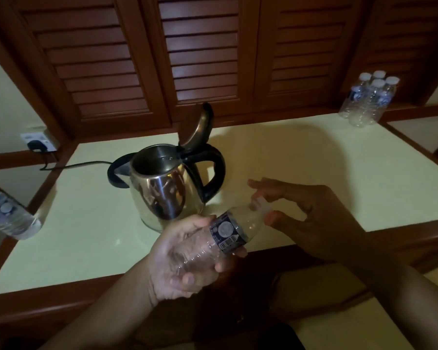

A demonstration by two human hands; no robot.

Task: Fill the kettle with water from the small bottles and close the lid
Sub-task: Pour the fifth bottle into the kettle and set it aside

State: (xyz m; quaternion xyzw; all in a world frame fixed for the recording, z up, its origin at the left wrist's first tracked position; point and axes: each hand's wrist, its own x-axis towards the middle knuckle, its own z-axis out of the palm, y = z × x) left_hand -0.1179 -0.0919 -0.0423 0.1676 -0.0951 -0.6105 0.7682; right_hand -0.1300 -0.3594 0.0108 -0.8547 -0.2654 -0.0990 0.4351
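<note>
At 5 o'clock of kettle (162, 195): gripping bottle (225, 232) with left hand (177, 253), pinching cap (262, 207) with right hand (311, 223). Kettle lid (196, 127) up. Spare bottles (367, 102) at 2 o'clock.

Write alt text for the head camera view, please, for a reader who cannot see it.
A left hand holds a small bottle over a table while the right hand grips its cap. Behind them stands a kettle with its lid open; four more bottles stand at the back right, another at the left edge.
</note>
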